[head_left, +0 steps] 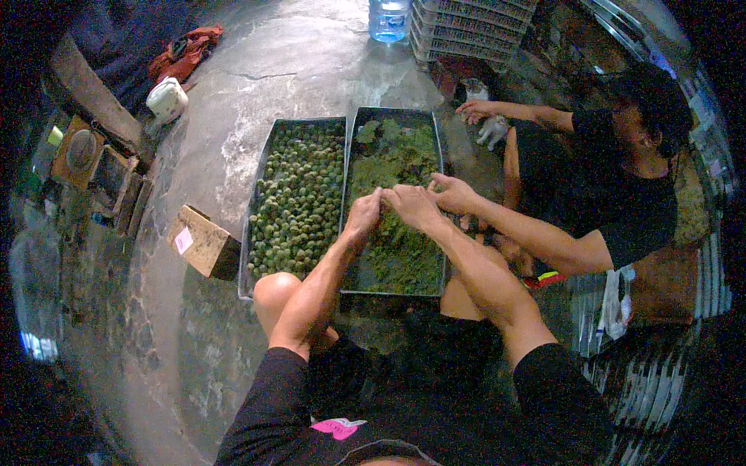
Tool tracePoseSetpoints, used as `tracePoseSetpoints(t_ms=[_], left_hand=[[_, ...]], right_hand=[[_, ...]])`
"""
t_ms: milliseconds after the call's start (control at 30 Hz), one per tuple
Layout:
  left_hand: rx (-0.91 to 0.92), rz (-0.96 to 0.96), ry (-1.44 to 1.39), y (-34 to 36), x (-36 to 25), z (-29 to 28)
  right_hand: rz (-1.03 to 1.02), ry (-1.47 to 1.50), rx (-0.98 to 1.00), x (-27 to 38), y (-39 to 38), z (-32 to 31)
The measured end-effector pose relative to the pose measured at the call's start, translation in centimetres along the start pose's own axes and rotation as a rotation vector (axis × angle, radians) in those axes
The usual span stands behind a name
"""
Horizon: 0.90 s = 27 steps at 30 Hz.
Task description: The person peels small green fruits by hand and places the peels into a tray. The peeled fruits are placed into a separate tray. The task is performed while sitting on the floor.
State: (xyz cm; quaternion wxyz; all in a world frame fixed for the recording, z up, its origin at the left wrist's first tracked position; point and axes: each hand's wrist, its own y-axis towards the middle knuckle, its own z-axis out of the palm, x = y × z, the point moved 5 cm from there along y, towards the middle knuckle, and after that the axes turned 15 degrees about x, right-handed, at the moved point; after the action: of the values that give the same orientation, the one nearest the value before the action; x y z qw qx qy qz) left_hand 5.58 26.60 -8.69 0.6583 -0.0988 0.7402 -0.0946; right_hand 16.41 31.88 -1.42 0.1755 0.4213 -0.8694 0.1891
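Two long dark trays stand side by side before me. In the left tray (pixel 246 264) lie many small round green balls (pixel 299 194). Loose, crumbly green matter (pixel 404 260) covers much of the right tray (pixel 388 293). Over that tray, my left hand (pixel 364 217) and my right hand (pixel 414 208) meet almost fingertip to fingertip, both closed in a pinch. Whatever is between the fingers is too small to make out. Close beside my right hand, a co-worker's hand (pixel 457 194) reaches over the same tray from the right.
The co-worker (pixel 614 171) sits at the right, the other hand (pixel 480 110) stretched out above a small grey-and-white shape (pixel 493 132). Left of the trays is a cardboard box (pixel 203 241). Stacked crates (pixel 470 31) and a blue water bottle (pixel 388 21) stand at the back.
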Motion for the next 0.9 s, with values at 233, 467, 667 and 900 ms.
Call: tracePoseSetpoints(t_ms=[233,467,667,900], left_hand=[[-0.156,0.217,-0.111,-1.1,-1.0,-0.1],[-0.136,0.166,-0.062,-1.5,-0.7,-1.5],[-0.082,-0.023,0.115,-0.1,0.6,-0.8],[0.030,0.104,-0.397,-0.5,-0.4,-0.2]], right_hand=[[-0.231,0.089,-0.036,0.7,0.0,0.9],[-0.074,0.108,-0.024,-0.8,-0.2,0.3],[0.009,-0.153,-0.008,-2.1,0.4,-0.4],[0.156,1.124,-0.081,-4.8,0.1,-1.1]])
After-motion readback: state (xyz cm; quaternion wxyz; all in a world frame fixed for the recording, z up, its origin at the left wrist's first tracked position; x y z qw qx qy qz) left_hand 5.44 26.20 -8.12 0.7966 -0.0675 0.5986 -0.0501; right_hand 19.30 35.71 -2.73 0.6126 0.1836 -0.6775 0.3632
